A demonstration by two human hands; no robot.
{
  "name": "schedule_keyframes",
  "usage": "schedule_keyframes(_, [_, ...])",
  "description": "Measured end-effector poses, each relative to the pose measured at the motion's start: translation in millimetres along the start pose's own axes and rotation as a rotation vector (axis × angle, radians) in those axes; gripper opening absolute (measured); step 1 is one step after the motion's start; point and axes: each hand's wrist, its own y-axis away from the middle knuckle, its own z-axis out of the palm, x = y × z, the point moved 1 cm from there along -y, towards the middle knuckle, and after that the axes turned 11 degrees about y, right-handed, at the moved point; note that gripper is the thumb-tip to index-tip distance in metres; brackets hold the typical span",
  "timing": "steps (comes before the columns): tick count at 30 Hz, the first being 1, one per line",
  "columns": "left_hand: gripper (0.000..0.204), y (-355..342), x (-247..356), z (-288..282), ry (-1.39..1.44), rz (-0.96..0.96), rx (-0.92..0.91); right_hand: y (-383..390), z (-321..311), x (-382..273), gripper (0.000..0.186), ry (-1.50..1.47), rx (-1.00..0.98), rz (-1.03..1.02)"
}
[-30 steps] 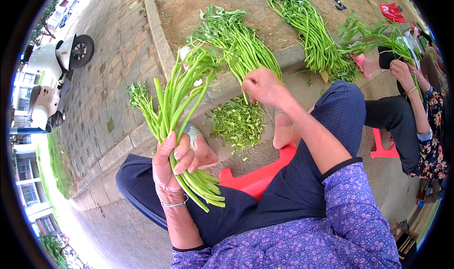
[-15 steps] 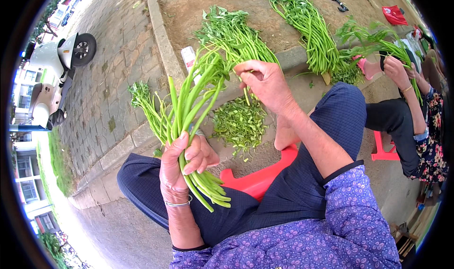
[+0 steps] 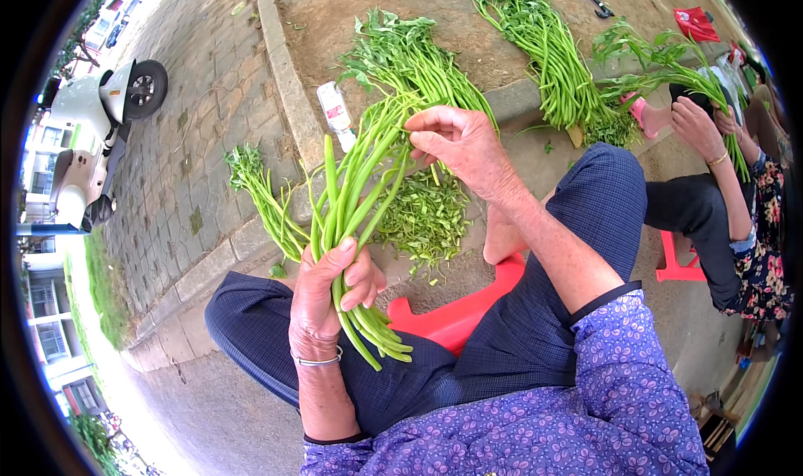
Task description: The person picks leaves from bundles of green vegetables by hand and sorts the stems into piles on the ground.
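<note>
Bunch: long, smooth green stems [image 3: 345, 212] slanting over the lap, and the left hand [image 3: 335, 288] has its grip wrapped around their lower part.
Right hand: [image 3: 460, 145] thumb and forefinger together at the bunch's upper edge; whether that grip pinches a leaf, I can't tell from my remote seat.
Risk: slack left fingers could let stems slide; a hard right-hand tug could snap one, I'd judge.
Hidden: stem tops blend into the leafy green pile [image 3: 447, 83] behind; the bunch covers part of the shredded-leaf heap [image 3: 431, 225].
</note>
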Motion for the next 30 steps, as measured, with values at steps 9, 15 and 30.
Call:
schedule_keyframes(9, [0.033,1,0,1,-0.065,0.009,0.019,3,2,-5,0.017,0.087,-0.031,0.025])
schedule_keyframes(15, [0.026,0,1,4,-0.137,0.037,0.083,2,-7,-4,0.016,0.453,0.004,-0.138])
schedule_keyframes(30, [0.024,-6,-10,-7,-0.485,0.181,0.111,-26,-54,21,0.019,0.459,0.338,-0.041])
